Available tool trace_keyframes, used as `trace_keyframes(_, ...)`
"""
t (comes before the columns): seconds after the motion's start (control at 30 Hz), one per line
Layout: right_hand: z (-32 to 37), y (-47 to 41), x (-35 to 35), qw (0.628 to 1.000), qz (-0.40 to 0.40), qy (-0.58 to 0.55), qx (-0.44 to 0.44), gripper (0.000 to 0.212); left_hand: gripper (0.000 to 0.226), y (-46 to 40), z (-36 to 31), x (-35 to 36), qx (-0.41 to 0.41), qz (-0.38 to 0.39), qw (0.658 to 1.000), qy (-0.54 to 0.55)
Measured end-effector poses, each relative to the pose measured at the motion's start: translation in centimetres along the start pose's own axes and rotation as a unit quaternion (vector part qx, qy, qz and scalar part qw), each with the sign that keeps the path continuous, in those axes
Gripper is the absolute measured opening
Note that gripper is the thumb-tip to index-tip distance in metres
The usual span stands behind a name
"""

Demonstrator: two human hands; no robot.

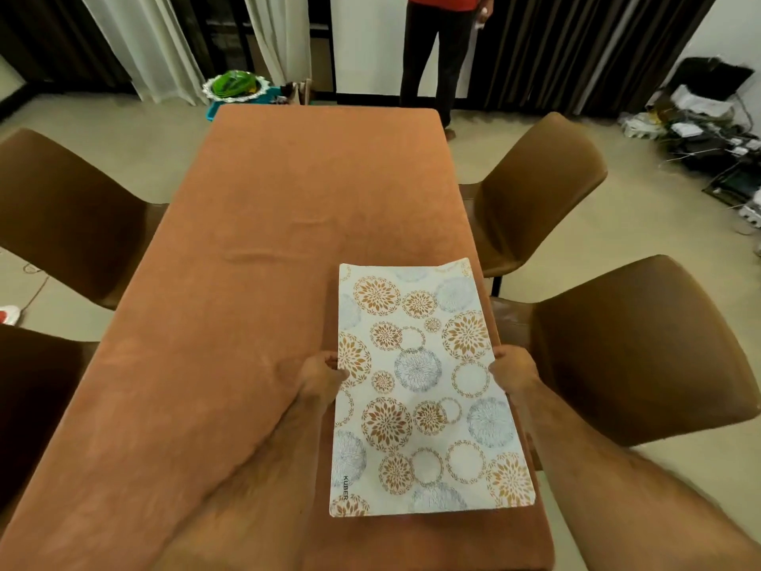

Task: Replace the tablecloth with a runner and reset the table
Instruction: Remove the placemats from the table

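Brown chairs [642, 348], dark curtains [576, 47]

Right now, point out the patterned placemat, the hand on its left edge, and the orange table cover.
patterned placemat [424, 389]: head view, middle of its printed face.
left hand [323, 375]: head view, back of the hand gripping the left edge.
orange table cover [288, 191]: head view, bare stretch towards the far end.

The only readable text is the word "KUBER", printed in dark letters along the near left corner of the floral placemat [424, 389].
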State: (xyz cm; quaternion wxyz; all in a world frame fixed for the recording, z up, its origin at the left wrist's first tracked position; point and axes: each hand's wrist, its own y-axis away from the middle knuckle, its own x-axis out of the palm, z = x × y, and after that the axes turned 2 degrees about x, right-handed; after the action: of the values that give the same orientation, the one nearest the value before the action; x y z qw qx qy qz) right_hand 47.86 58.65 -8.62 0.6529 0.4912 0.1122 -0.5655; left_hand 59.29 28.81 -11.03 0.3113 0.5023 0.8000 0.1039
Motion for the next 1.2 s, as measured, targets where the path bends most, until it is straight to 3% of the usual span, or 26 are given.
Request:
trace_keyframes(0.23, -1.2, -1.6, 0.6, 1.0, 0.014, 0.011, 0.009, 0.02, 0.03, -0.7, 0.6, 1.5, 0.002, 0.005, 0.997, -0.075)
trace_keyframes(0.5, -2.0, -2.7, 0.9, 0.997, 0.056, 0.017, 0.044, 0.021, 0.022, -1.5, 0.4, 2.6, -0.019, 0.001, 0.982, -0.187)
trace_keyframes(0.67, -1.8, -2.8, 1.2, 0.996, 0.059, 0.014, 0.06, 0.025, 0.019, -1.2, -0.3, 2.7, -0.02, 0.016, 0.98, -0.197)
trace_keyframes(0.8, -1.5, -2.5, 1.2, 0.995, 0.052, 0.004, 0.08, 0.02, 0.016, -1.6, 0.0, 2.6, -0.05, 0.01, 0.987, -0.151)
trace_keyframes(0.93, -1.3, -2.5, 1.0, 0.997, 0.021, 0.004, 0.078, 0.015, 0.022, -1.7, -0.3, 2.5, -0.079, -0.013, 0.996, -0.035)
trace_keyframes(1.2, 0.8, -1.2, 1.4, 0.982, 0.014, -0.177, 0.061, 0.024, 0.029, -0.6, -2.2, 2.4, -0.068, -0.036, 0.993, 0.095)
